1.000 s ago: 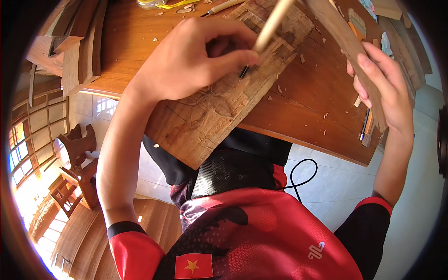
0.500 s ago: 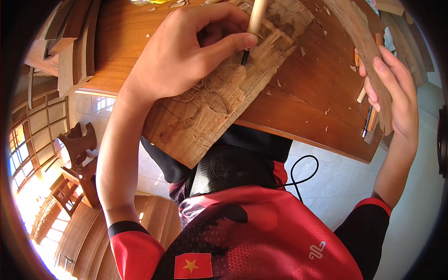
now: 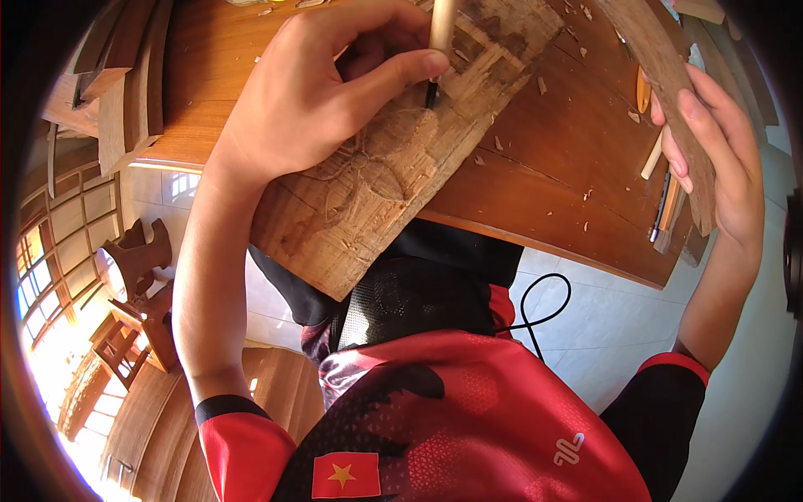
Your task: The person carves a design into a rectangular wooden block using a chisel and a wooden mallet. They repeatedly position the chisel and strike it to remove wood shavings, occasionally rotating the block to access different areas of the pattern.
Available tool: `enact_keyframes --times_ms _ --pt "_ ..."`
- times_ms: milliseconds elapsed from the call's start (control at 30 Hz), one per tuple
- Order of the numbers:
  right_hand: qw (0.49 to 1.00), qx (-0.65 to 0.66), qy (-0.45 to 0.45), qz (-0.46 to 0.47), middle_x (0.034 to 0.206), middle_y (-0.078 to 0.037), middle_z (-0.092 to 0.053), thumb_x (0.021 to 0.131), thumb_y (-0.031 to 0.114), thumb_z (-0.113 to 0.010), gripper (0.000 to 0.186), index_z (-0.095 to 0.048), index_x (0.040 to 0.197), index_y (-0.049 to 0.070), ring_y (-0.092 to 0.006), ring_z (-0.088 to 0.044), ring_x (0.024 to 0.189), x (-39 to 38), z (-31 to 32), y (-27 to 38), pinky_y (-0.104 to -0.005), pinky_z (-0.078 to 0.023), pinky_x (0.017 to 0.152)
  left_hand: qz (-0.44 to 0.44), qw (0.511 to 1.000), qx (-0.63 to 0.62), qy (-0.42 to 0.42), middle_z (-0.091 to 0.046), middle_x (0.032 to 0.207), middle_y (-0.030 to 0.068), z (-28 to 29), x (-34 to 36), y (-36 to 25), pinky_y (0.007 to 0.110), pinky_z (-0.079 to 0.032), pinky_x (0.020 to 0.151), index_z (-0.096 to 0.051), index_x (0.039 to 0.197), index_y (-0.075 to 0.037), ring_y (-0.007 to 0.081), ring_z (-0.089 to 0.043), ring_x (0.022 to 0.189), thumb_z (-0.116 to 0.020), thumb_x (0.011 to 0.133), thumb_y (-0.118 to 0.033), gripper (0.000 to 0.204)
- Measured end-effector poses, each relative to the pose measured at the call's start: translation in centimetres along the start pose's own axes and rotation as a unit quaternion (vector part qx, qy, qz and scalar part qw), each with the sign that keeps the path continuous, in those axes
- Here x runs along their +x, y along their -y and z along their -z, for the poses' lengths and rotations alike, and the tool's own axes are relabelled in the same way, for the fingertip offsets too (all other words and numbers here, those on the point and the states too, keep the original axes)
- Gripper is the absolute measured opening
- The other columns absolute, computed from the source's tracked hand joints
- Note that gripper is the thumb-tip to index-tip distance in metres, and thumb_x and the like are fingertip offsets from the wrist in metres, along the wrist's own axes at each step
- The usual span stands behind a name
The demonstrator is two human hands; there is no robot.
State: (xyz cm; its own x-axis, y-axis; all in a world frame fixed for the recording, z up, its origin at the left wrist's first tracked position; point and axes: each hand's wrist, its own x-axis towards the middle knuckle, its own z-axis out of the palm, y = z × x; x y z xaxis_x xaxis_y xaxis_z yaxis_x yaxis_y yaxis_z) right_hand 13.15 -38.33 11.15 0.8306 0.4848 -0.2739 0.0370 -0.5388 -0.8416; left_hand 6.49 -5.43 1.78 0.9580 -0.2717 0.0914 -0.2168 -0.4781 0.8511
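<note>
My left hand (image 3: 293,105) is closed around a chisel (image 3: 443,29) with a pale wooden handle. The dark blade points down, its tip at the surface of a rough brown wooden board (image 3: 322,251). Leaf-like outlines are carved into this board, which lies aslant and juts over the table's near edge. To the right, my right hand (image 3: 728,159) grips a long, slightly curved wooden stick (image 3: 661,79), fingers on one side and palm on the other. The stick is held apart from the chisel; its upper end runs out of the picture.
Under the board is a brown wooden table (image 3: 535,197) scattered with shavings. Several slim tools, among them a pale-handled one (image 3: 652,156), lie at its right edge below my right hand. Wooden pieces (image 3: 130,105) are stacked at the upper left. A black cord (image 3: 545,320) loops near my waist.
My left hand and the chisel have shifted slightly left and up over the board. My right hand and the stick have moved a little to the right, away from the chisel.
</note>
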Motion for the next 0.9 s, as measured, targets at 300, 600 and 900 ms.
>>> enact_keyframes --times_ms 300,600,900 --pt "0.999 -0.032 0.032 -0.010 0.102 -0.005 -0.059 0.109 0.026 -0.047 0.046 -0.052 0.141 -0.007 -0.0019 -0.043 0.060 0.3 0.7 0.1 -0.0179 -0.034 0.048 0.010 1.000 -0.012 -0.003 -0.073 0.093 0.0055 0.0 -0.2 0.1 0.027 -0.050 0.082 -0.071 0.115 0.001 0.0092 -0.066 0.087 -0.071 0.099 -0.016 0.024" --pt "0.999 -0.036 0.020 -0.005 0.102 -0.005 -0.059 0.109 0.027 -0.048 0.048 -0.051 0.142 -0.007 -0.0018 -0.044 0.062 0.6 1.2 0.2 -0.0176 -0.034 0.049 0.008 1.000 -0.016 -0.011 -0.072 0.087 0.0033 -0.1 -0.1 0.2 0.026 -0.045 0.068 -0.073 0.109 -0.001 0.0073 -0.058 0.072 -0.074 0.097 -0.016 0.020" --pt "0.995 -0.097 -0.005 0.022 0.104 -0.005 -0.059 0.109 0.028 -0.051 0.050 -0.050 0.145 -0.006 -0.0016 -0.043 0.063 2.5 0.3 1.4 -0.0175 -0.035 0.050 0.015 0.999 -0.034 -0.025 -0.073 0.081 0.0040 0.1 0.1 -0.3 0.026 -0.039 0.053 -0.074 0.101 -0.001 0.0074 -0.051 0.059 -0.079 0.093 -0.014 0.016"
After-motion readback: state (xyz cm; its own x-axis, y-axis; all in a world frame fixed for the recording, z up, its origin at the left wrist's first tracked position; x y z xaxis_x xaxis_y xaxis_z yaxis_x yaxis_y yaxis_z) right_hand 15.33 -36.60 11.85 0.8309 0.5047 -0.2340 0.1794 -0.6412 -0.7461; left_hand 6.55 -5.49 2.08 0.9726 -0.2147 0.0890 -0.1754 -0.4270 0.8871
